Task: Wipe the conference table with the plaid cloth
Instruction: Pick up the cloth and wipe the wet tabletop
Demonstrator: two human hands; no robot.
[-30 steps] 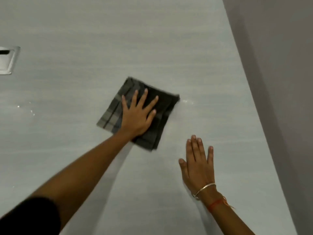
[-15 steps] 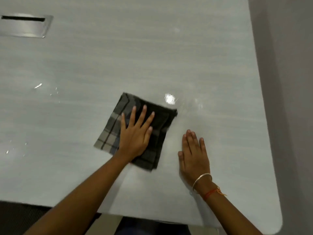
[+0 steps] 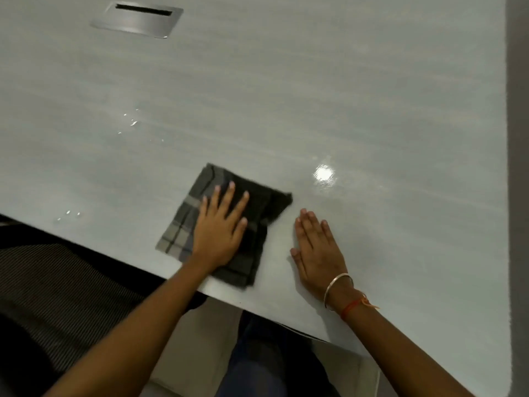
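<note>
A folded dark grey plaid cloth (image 3: 183,227) lies flat on the pale grey conference table (image 3: 286,96), close to its near edge. My left hand (image 3: 221,230) presses down on the cloth with straight, spread fingers. Just to the right of the cloth, my right hand (image 3: 316,250) rests flat on the bare tabletop with its fingers together, apart from the cloth. A metal bangle and a red thread sit on the right wrist.
A steel cable hatch (image 3: 137,20) is set into the table at the far left. Water droplets (image 3: 130,121) glisten left of centre, more (image 3: 68,214) near the front edge. A dark mesh chair (image 3: 57,296) stands below the edge. The table's right edge meets a grey floor (image 3: 518,167).
My left hand has drawn the cloth back toward the near edge of the table. The right hand slid back with it, staying flat beside the cloth. The table's front edge has come into view.
</note>
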